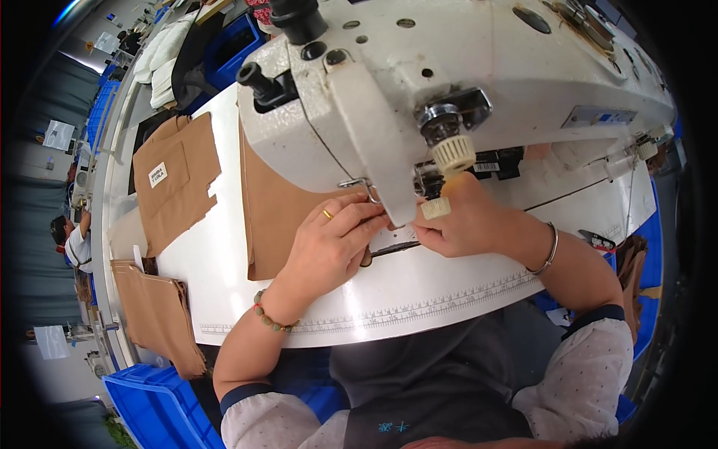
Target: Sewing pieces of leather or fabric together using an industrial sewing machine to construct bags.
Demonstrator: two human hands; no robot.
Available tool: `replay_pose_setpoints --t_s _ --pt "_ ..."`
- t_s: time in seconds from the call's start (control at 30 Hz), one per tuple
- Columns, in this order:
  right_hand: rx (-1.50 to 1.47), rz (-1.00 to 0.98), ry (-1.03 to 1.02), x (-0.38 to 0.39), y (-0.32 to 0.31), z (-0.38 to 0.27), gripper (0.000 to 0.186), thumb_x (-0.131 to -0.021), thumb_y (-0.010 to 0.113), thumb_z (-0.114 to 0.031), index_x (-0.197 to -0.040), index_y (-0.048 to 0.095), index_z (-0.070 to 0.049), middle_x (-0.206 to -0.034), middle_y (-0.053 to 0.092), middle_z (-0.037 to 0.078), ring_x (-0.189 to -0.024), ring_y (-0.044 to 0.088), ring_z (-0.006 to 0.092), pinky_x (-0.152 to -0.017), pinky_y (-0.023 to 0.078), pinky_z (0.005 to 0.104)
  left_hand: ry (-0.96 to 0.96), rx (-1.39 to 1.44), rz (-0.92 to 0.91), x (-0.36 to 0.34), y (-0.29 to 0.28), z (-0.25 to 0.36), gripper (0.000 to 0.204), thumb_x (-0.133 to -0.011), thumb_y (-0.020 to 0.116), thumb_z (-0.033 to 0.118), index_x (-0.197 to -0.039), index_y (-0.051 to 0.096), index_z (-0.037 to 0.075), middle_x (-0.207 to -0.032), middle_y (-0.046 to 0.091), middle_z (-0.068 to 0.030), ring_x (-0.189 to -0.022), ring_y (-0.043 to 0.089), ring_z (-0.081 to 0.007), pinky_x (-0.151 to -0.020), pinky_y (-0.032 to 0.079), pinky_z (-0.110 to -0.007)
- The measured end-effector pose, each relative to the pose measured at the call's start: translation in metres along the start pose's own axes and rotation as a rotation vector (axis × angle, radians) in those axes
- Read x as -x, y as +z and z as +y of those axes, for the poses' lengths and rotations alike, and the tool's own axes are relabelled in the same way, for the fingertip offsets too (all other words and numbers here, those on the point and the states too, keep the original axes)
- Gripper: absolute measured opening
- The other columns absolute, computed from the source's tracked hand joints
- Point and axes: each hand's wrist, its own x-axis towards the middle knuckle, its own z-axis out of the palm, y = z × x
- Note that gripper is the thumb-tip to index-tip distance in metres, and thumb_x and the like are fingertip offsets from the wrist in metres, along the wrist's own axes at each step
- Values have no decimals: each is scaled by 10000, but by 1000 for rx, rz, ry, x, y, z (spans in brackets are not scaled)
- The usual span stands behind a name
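Both hands meet at the needle area of a white sewing machine (pixel 441 67). My left hand (pixel 329 243) comes in from the left with its fingers bent and pressed together, tips partly behind the machine head. A small brown edge (pixel 366 260) shows below those fingers; what they pinch is hidden. My right hand (pixel 467 221) is closed on the other side of the needle, partly covered by the cream tension knobs (pixel 453 154), and its hold cannot be made out. Just left of the machine head, a large brown fabric piece (pixel 265 217) lies on the white table (pixel 359 318).
A brown fabric panel with a pocket and pale label (pixel 176 187) lies at the left. Folded brown pieces (pixel 157 314) hang over the left edge. Blue crates (pixel 161 404) stand below. Small snips (pixel 598 241) lie at the right. A co-worker (pixel 77 243) sits far left.
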Motion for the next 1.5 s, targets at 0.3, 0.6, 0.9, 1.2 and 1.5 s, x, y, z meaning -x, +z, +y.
replay_pose_setpoints --t_s 0.3,0.6,0.9,1.2,1.5 --pt "-76 -21 -57 -1 -7 -1 169 -752 712 -134 -915 756 -122 -797 647 71 -673 680 272 -615 549 401 79 -53 17 2 3 -6 419 -686 716 -44 -1088 773 62 -1112 728 -53 -1048 706 -313 -881 592 -381" --pt "64 -3 -2 -4 11 11 111 -734 710 -135 -677 701 -40 -746 644 104 -633 672 290 -615 540 408 -35 -200 -61 -3 4 -30 381 -685 731 14 -1041 788 134 -1051 736 8 -977 707 -228 -796 574 -373" --pt "199 66 -33 -5 18 8 135 -727 705 -141 -644 669 -40 -728 628 94 -605 670 266 -578 544 383 -71 -178 12 -14 3 -37 358 -694 698 -24 -1004 797 125 -935 765 -66 -826 718 -283 -747 577 -409" --pt "222 2 -61 -3 13 7 140 -727 707 -132 -639 653 -37 -723 617 114 -610 674 263 -565 539 388 -59 -263 45 -13 6 -42 296 -705 712 -17 -958 804 104 -943 758 -100 -873 707 -316 -790 567 -423" --pt "148 61 11 2 14 3 161 -799 701 -159 -677 671 -58 -742 622 110 -615 669 258 -560 543 391 -288 -12 70 -7 -17 -56 202 -842 729 72 -1039 773 86 -1020 733 -124 -989 665 -361 -847 544 -461"
